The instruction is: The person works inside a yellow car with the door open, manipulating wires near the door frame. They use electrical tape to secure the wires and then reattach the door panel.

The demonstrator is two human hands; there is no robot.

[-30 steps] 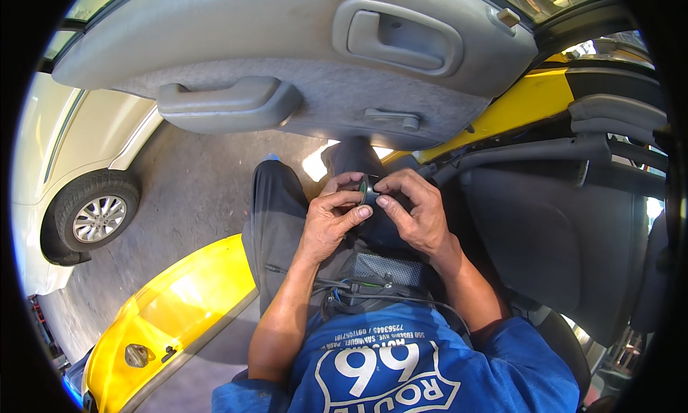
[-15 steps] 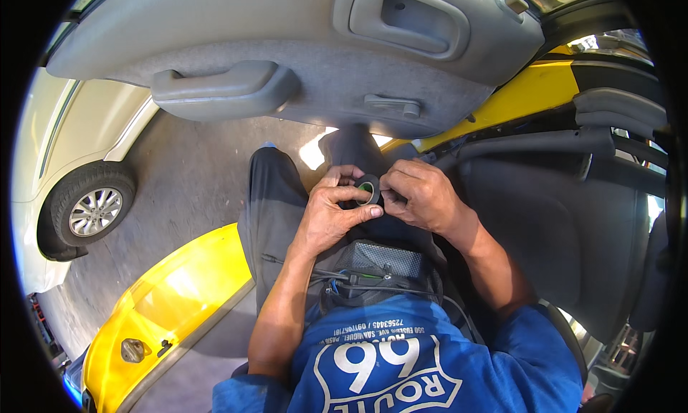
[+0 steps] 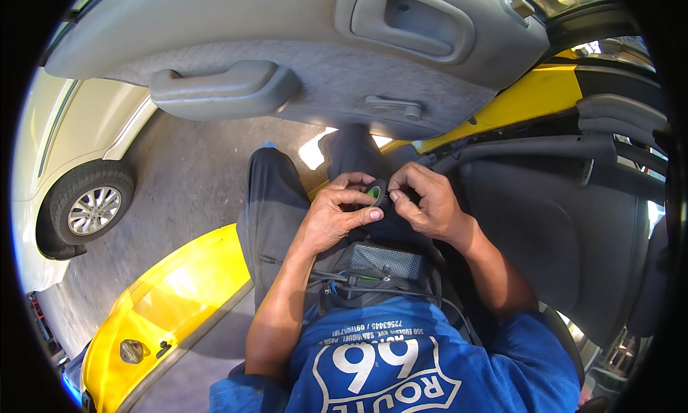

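In the head view my left hand (image 3: 335, 216) holds a small roll of black tape (image 3: 381, 186) with a green inner core, its fingers and thumb around the ring. My right hand (image 3: 430, 205) is beside the roll with thumb and index finger pinched at its right edge; whatever is between those fingertips is too small to make out clearly. Both hands are above my dark trousers (image 3: 272, 176). Just below them, a dark mesh pouch (image 3: 380, 259) with cables lies at my waist, over a blue printed shirt.
A grey door panel (image 3: 215, 54) with armrest and handle spans the top. Yellow bodywork (image 3: 516, 97) runs behind it, another yellow panel (image 3: 179, 277) is at lower left. A dark seat (image 3: 545, 241) is at right. A cream car (image 3: 72, 126) with an alloy wheel stands at left.
The roll has turned face-on and back toward a tilt. My right hand rose and curled at half a second ago, then shifted slightly, its pinch at the roll's edge now more visible.
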